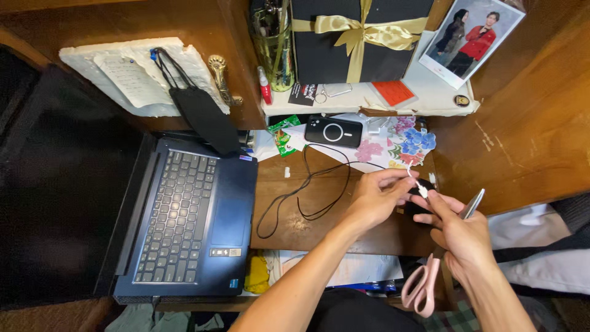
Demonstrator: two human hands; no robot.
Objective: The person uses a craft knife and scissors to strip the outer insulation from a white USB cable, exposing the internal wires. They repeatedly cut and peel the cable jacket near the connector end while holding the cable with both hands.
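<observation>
My left hand [376, 198] and my right hand [460, 232] meet over the right side of a small wooden desk [319, 203]. Between their fingertips they pinch a small white plug [421, 189] on a thin white cable. My right hand also holds pink-handled scissors [430, 280], handles hanging down and the metal blades [472, 204] sticking up past the knuckles. A black cord [307, 197] loops on the desk just left of my left hand.
An open dark blue laptop [184, 215] lies at the left. A black phone [334, 131] rests on flowered paper [405, 142] behind my hands. A black gift box with gold ribbon [359, 37], a pen jar [273, 46], a photo [470, 37] and a hanging black mask [200, 107] stand at the back.
</observation>
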